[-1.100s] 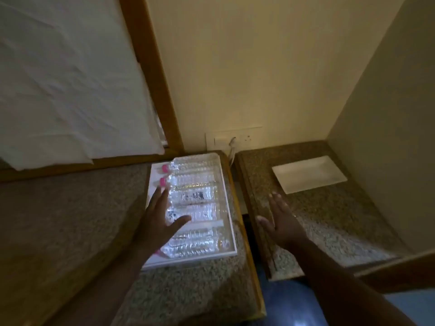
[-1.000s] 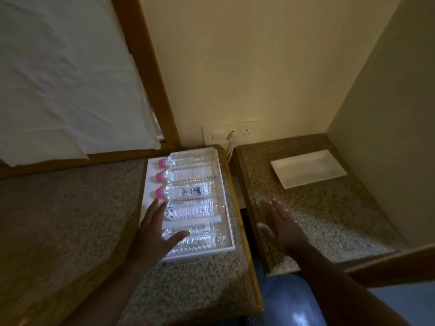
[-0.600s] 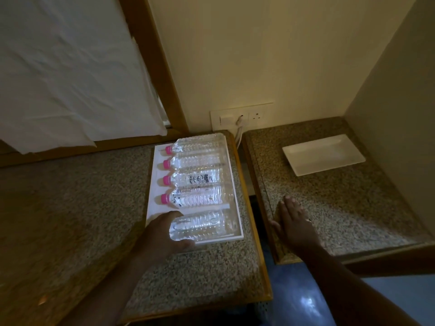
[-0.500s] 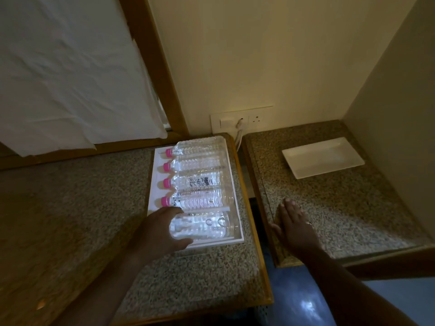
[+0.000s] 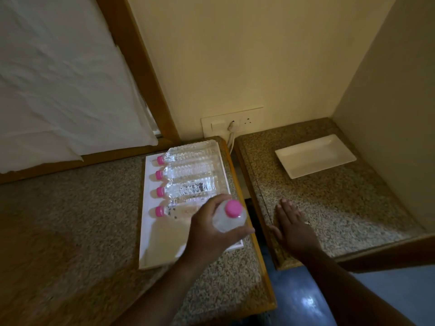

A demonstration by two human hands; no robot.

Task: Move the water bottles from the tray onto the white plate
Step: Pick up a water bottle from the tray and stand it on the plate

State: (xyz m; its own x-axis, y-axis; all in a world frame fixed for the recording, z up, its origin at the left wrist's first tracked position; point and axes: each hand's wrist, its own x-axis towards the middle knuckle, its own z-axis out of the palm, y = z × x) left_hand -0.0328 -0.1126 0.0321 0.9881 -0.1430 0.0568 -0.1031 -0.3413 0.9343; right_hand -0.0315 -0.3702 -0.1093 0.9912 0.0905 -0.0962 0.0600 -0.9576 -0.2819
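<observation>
My left hand (image 5: 211, 234) is shut on a clear water bottle with a pink cap (image 5: 231, 216), held upright above the near right corner of the white tray (image 5: 150, 245). Several more pink-capped bottles (image 5: 188, 171) lie side by side on the tray's far part, caps pointing left. The white rectangular plate (image 5: 315, 158) sits bare on the right counter, near the back wall. My right hand (image 5: 294, 229) lies flat, palm down and fingers apart, on the near left edge of that right counter.
Two speckled stone counters with wooden edging stand side by side, with a narrow gap (image 5: 251, 208) between them. A wall socket with a plugged cable (image 5: 231, 127) is behind the gap. Walls close in at the back and right. White cloth (image 5: 58, 78) hangs at the left.
My left hand closed on the nearest bottle and lifted it off the tray, turning it upright. My right hand settled flat on the right counter's edge.
</observation>
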